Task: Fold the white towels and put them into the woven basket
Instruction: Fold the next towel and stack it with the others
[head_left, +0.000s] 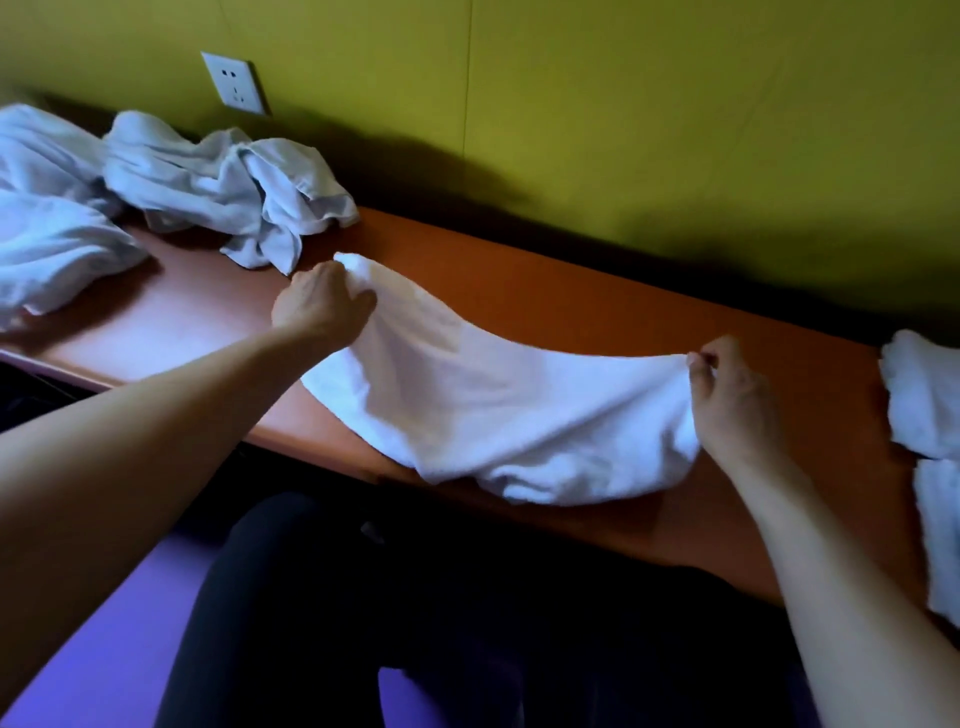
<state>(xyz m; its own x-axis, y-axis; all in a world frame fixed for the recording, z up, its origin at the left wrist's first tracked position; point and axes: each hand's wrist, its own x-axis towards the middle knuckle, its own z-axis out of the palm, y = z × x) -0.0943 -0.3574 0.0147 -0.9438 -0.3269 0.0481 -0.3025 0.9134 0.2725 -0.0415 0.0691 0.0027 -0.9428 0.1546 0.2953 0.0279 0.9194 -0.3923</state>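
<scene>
Dim, soft picture, with wide-angle bend at the edges
Dark shadow lies along the wall (623, 78) above the table (571, 306); white towel (467, 395) glows bluish; lower frame murky.

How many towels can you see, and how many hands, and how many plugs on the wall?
White towel being held: 1
Crumpled white towels at the left of the table: a heap, too tangled to count
White towels at the right edge: cut off, cannot count
Hands, left hand and right hand: 2
Wall socket: 1
Total countable: 4
</scene>
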